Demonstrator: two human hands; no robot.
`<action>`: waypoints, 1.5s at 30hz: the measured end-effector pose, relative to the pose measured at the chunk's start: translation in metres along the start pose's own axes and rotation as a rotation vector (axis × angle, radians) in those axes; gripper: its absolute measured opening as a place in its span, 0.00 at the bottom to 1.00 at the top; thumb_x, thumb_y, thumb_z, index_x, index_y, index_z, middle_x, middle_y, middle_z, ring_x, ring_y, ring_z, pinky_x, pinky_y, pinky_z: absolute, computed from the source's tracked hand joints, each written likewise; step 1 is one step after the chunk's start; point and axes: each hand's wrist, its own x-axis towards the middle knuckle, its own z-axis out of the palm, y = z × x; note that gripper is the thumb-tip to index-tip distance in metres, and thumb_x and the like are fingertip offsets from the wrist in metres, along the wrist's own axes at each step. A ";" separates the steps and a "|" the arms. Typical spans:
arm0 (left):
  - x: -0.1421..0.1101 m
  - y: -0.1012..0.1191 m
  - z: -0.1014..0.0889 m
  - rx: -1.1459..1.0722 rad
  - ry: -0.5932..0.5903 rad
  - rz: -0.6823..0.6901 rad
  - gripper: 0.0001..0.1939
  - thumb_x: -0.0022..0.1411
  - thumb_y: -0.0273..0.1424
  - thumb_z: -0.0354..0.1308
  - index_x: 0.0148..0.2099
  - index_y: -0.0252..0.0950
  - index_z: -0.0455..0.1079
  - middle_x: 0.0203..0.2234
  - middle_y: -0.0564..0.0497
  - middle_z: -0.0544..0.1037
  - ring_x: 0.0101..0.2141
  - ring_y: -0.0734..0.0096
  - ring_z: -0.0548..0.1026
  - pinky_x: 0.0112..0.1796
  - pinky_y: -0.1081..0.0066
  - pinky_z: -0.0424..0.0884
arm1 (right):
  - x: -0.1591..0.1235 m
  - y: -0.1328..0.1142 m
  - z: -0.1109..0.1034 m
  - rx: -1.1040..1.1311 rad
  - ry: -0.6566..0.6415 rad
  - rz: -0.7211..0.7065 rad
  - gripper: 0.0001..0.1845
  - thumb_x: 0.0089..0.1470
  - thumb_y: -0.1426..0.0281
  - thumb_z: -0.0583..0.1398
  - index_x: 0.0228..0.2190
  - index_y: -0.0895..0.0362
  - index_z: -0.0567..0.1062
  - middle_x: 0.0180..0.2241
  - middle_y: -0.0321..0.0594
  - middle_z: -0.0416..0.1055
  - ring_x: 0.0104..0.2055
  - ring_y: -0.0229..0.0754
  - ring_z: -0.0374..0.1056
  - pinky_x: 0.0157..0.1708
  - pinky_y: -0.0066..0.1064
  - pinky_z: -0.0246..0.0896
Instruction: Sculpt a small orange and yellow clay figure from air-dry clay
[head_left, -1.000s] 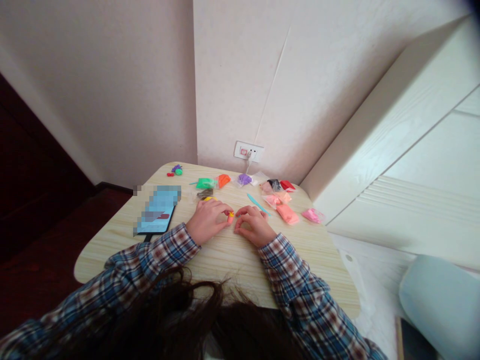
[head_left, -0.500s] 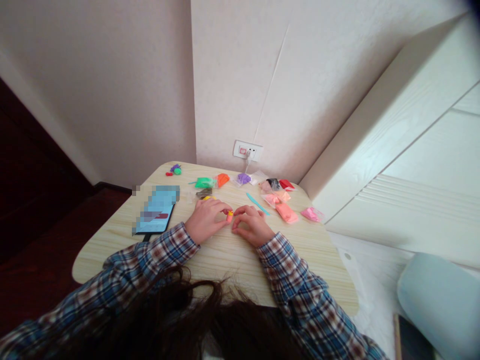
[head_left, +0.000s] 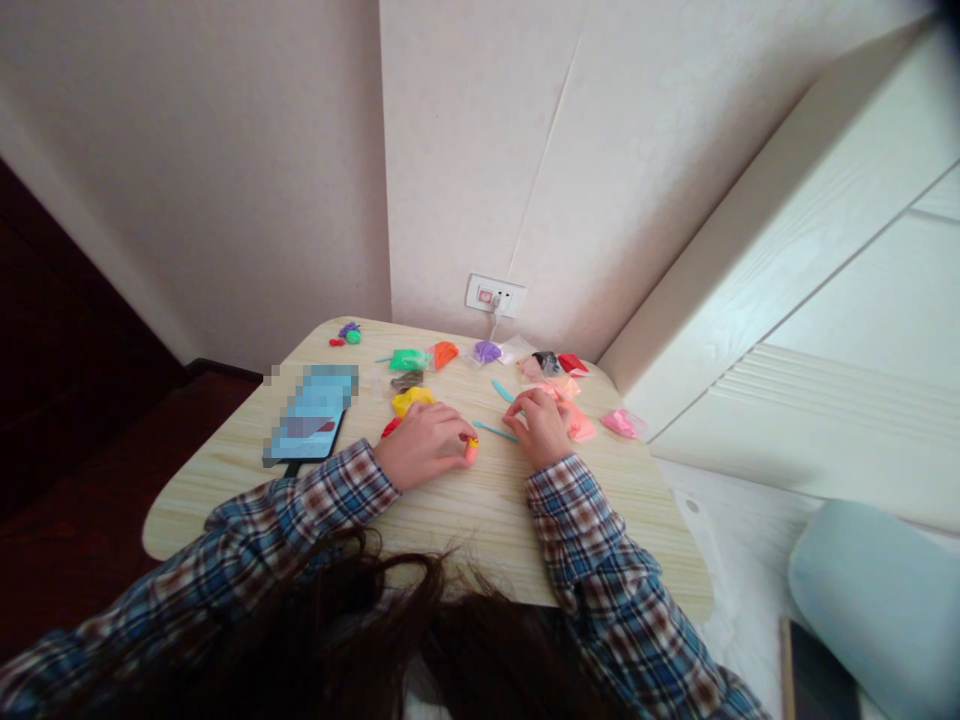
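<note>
My left hand (head_left: 429, 446) is closed in a pinch on a small clay piece (head_left: 471, 452), orange-pink with a yellow top, just above the table. My right hand (head_left: 541, 428) is bent down to the table, its fingertips closed at a flat blue clay knife (head_left: 502, 391); the knife's near end is hidden by the fingers. A thin blue modelling tool (head_left: 495, 431) lies between my hands, its right end reaching the right hand. Behind my left hand sit yellow clay (head_left: 412, 401) and a bit of red clay (head_left: 391, 427), partly covered.
Bags of green (head_left: 409, 359), orange (head_left: 444, 354), purple (head_left: 487, 352) and pink clay (head_left: 622, 424) lie along the back and right. A phone (head_left: 311, 412) lies at the left. Small clay pieces (head_left: 349, 334) sit at the far left corner. A wall socket (head_left: 496, 296) is behind.
My right hand has moved right, away from the clay piece, to the blue knife. The thin blue tool now shows. My left hand has shifted slightly right with the clay piece.
</note>
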 end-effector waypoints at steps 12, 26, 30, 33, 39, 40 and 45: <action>-0.001 0.002 0.001 0.063 -0.069 0.044 0.13 0.55 0.35 0.60 0.42 0.36 0.70 0.39 0.48 0.74 0.44 0.62 0.68 0.46 0.62 0.59 | 0.000 0.006 0.001 -0.063 0.013 0.042 0.08 0.52 0.72 0.55 0.26 0.54 0.74 0.37 0.41 0.68 0.44 0.46 0.60 0.42 0.42 0.47; 0.000 0.003 0.000 0.094 -0.084 0.033 0.15 0.53 0.37 0.61 0.42 0.36 0.70 0.40 0.47 0.74 0.45 0.60 0.67 0.46 0.62 0.60 | -0.003 -0.013 -0.010 0.047 0.004 0.000 0.09 0.52 0.73 0.54 0.29 0.54 0.75 0.36 0.40 0.69 0.45 0.46 0.63 0.42 0.41 0.45; 0.000 0.003 -0.001 0.095 -0.092 0.032 0.16 0.52 0.37 0.62 0.43 0.36 0.70 0.40 0.46 0.74 0.45 0.60 0.68 0.47 0.61 0.60 | -0.004 -0.017 -0.011 0.051 -0.008 -0.004 0.09 0.52 0.72 0.53 0.29 0.54 0.74 0.37 0.40 0.69 0.45 0.46 0.63 0.43 0.42 0.44; 0.001 0.002 -0.003 0.052 -0.070 0.031 0.16 0.52 0.37 0.62 0.43 0.35 0.70 0.40 0.46 0.75 0.44 0.61 0.69 0.46 0.62 0.62 | -0.004 -0.019 -0.011 0.053 -0.021 -0.014 0.09 0.53 0.72 0.53 0.30 0.54 0.74 0.38 0.40 0.70 0.45 0.45 0.63 0.44 0.42 0.43; 0.003 -0.004 -0.013 -0.098 0.078 -0.058 0.11 0.56 0.33 0.58 0.41 0.33 0.70 0.35 0.48 0.76 0.37 0.68 0.72 0.43 0.67 0.66 | -0.005 -0.023 -0.012 0.066 0.002 -0.004 0.09 0.52 0.73 0.54 0.30 0.55 0.74 0.37 0.40 0.70 0.44 0.44 0.64 0.44 0.41 0.43; 0.003 -0.005 -0.014 -0.095 0.099 -0.096 0.09 0.57 0.31 0.57 0.40 0.33 0.70 0.34 0.48 0.75 0.36 0.68 0.72 0.42 0.67 0.67 | -0.005 -0.023 -0.013 0.067 0.000 -0.005 0.09 0.52 0.73 0.54 0.30 0.55 0.74 0.37 0.40 0.70 0.44 0.44 0.64 0.44 0.41 0.43; 0.001 -0.012 -0.019 0.079 0.288 -0.243 0.11 0.54 0.27 0.55 0.41 0.32 0.70 0.39 0.45 0.73 0.44 0.60 0.68 0.48 0.60 0.64 | -0.006 -0.024 -0.013 0.070 0.012 0.000 0.09 0.52 0.72 0.53 0.30 0.55 0.74 0.37 0.40 0.70 0.44 0.44 0.64 0.43 0.40 0.43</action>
